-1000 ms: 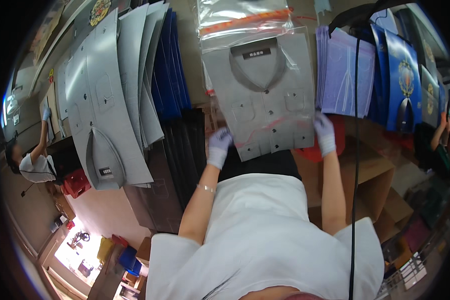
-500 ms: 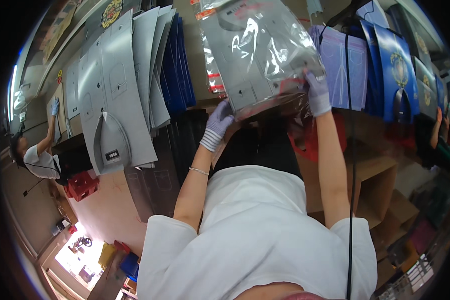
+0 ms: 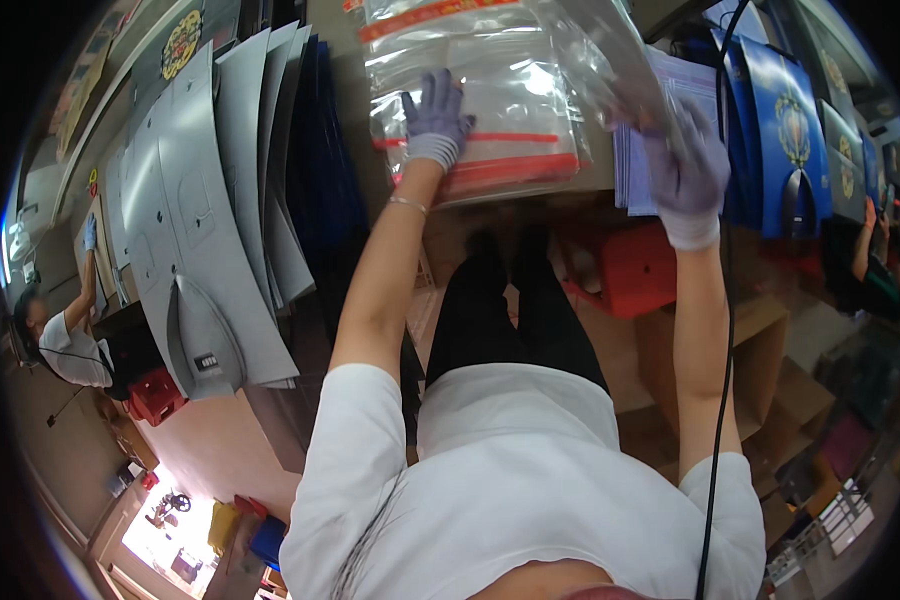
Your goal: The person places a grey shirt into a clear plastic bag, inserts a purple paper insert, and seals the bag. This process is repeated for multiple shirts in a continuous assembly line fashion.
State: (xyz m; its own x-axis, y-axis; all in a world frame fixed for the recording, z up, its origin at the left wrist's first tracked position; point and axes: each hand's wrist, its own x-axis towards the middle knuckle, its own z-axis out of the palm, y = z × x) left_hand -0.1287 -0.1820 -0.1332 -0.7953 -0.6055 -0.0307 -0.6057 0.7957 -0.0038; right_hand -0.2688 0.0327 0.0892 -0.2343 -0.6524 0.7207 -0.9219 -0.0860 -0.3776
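The left hand [image 3: 436,115], in a pale lilac glove with a striped cuff, lies on a pile of clear plastic bags [image 3: 510,95] on the surface [image 3: 345,85]; its fingers are spread apart and grip nothing, and its palm hides part of the top bag. The pile's far end is cut off by the upper edge, and glare breaks up the plastic.

The right hand [image 3: 686,180] is blurred. Its fingers appear closed on the near edge of a grey clear-wrapped packet [image 3: 615,65], which is tilted up over the right side of the pile; the exact grip is hard to make out, and the packet's top runs out of view. Behind this hand, lilac printed sheets [image 3: 637,175] are partly covered.

On the left stand grey shirt-printed sheets [image 3: 185,190], the front one bearing a small dark label [image 3: 206,362] inside its collar, its pale characters too tiny to read. Dark blue sheets [image 3: 322,150] show only partly behind them. On the right, a bright blue sheet [image 3: 792,100] carries a gold crest with indistinct detail. Red-orange bands cross the bags; any lettering on them is illegible. A co-worker [image 3: 75,345] at far left is small and warped by the lens.
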